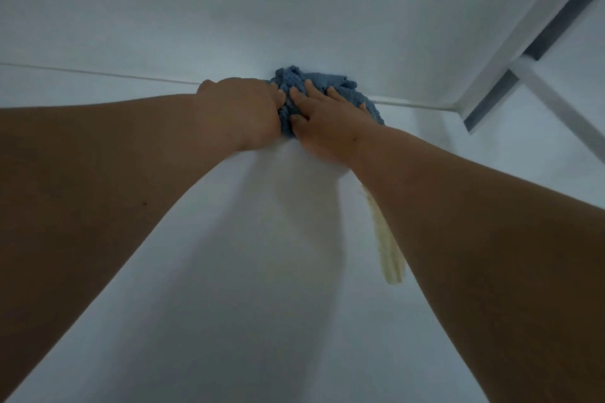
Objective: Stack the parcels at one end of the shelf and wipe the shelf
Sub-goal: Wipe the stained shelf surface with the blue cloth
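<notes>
Left hand: the left hand point(240, 111) is stretched far forward and curled into a loose fist, its fingers closed on the near-left edge of the blue cloth point(319, 88).
Right hand: the right hand point(327, 123) lies flat with fingers spread, palm pressed down on top of the same cloth, not clenched around it.
Cloth: bunched and textured, it sits between and just beyond both hands, touching each of them, pushed up to the line where the shelf meets the back panel.
Shelf: the white shelf point(229, 271) runs from under both forearms out to the hands; the surface near the arms is bare and lies in soft shadow.
Back panel: a pale wall point(229, 10) rises directly past the fingertips.
Frame: well to the right of the right hand, white frame bars point(537, 26) cross at an angle.
Yellowish strip: a pale yellow strip point(388, 255) shows just below the right forearm; I cannot tell what it is.
Parcels: I cannot see them from here.
</notes>
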Available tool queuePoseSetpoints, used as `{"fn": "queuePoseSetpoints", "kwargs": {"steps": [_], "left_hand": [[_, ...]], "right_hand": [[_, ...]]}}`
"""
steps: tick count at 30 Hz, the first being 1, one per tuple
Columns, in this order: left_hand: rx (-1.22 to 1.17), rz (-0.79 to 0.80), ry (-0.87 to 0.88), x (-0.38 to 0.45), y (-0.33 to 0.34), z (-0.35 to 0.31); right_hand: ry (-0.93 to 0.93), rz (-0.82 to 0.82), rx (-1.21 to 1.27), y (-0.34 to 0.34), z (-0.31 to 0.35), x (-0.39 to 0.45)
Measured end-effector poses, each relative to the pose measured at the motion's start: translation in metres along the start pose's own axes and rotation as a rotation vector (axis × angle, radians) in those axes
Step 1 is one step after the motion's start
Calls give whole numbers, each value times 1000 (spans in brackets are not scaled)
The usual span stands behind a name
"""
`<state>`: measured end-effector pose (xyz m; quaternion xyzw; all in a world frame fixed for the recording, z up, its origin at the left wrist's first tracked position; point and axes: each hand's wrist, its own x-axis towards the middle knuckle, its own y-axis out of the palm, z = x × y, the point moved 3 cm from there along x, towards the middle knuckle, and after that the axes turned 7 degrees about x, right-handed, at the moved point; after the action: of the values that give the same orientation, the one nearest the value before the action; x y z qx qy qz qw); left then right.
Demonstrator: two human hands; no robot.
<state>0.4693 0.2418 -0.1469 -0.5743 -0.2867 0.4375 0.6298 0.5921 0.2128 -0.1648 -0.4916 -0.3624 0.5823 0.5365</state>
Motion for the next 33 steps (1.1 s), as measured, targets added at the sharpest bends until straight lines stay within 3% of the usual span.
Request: {"fn": "queuePoseSetpoints", "kwargs": {"steps": [17, 22, 26, 33], "left_hand": [[93, 29, 231, 48, -28, -132], [132, 37, 277, 43, -34, -143], [184, 6, 347, 38, -32, -139], [42, -27, 334, 15, -28, -105]], "right_hand": [[253, -128, 16, -23, -137, -46], [359, -175, 111, -21, -142, -61], [380, -145, 50, -19, -132, -58], [237, -128, 81, -11, -83, -72]]}}
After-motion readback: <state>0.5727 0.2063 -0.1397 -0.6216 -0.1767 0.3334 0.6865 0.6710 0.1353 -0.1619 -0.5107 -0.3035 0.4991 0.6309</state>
